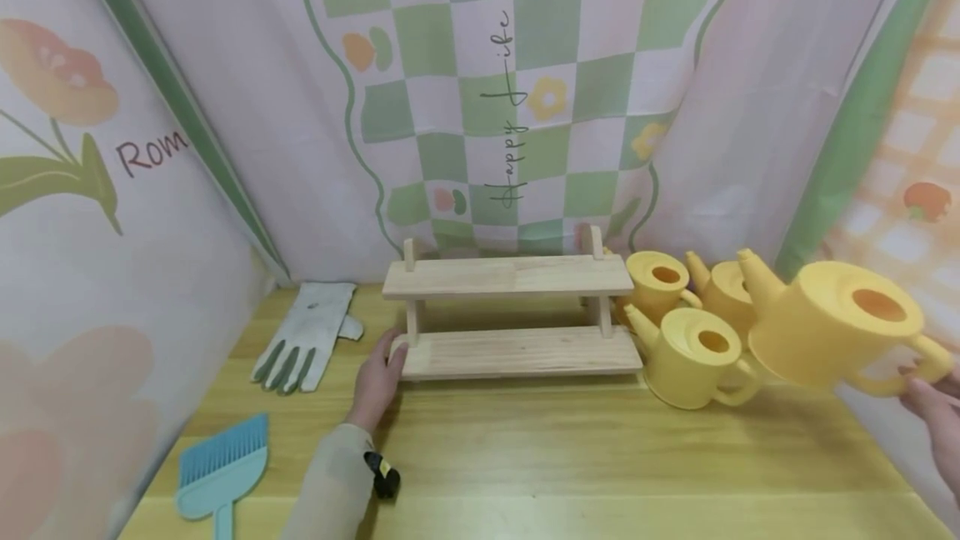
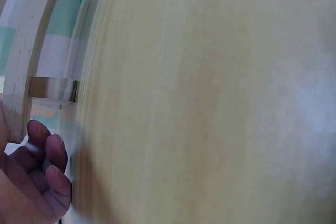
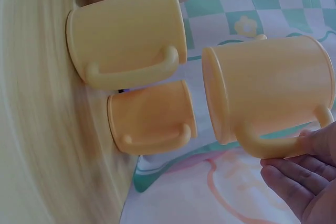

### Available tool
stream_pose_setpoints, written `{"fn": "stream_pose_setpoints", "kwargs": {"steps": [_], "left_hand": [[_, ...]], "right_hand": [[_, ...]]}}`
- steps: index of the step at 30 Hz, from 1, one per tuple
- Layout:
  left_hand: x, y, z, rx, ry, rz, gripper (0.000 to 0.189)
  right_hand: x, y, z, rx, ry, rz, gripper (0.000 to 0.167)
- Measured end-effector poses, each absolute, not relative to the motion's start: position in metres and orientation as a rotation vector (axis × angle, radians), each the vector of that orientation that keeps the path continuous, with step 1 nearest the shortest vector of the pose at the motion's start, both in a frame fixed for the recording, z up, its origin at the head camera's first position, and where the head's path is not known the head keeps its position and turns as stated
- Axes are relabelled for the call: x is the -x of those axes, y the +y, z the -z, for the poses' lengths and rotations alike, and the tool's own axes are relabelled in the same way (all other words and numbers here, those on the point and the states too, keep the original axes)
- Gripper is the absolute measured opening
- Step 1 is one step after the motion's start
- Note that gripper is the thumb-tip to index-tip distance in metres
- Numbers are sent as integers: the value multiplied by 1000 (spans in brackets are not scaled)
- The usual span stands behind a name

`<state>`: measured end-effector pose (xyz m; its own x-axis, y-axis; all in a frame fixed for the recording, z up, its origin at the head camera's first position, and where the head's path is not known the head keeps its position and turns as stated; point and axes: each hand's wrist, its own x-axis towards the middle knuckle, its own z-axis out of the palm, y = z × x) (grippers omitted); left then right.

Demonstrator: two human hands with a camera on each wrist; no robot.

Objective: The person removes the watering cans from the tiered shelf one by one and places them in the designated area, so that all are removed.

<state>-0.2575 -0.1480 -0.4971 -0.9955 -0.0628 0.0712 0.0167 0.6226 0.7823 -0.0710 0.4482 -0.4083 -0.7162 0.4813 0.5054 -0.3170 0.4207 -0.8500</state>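
A two-tier wooden shelf [image 1: 517,352] stands at the back of the table. My left hand [image 1: 378,379] grips the left end of its lower board, thumb on top. In the left wrist view, curled fingers [image 2: 55,153] show beside the board's end. At the far right, my right hand [image 1: 936,415] pinches the handle of a yellow watering can [image 1: 817,323], held up above the table with its spout pointing left. The right wrist view shows this can [image 3: 268,87] raised away from the tabletop, thumb and fingers around its handle.
Beside the shelf's right end stand several more yellow watering cans [image 1: 693,365], close together. A white and green glove [image 1: 311,332] lies at the back left. A light blue brush [image 1: 225,473] lies at the front left. Printed curtains [image 1: 540,107] surround the wooden table [image 1: 525,448].
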Motion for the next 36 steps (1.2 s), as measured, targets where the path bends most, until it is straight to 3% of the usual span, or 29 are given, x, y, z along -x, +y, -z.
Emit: {"fn": "stream_pose_setpoints", "kwargs": {"steps": [22,36], "left_hand": [[254,-149,495,-54,-2744,1348,49],[253,-150,495,-61,-2750,1368,49]], "right_hand": [[60,467,436,121,-2016,-1411,41],[65,476,472,544,-2005,-1439,38]]}}
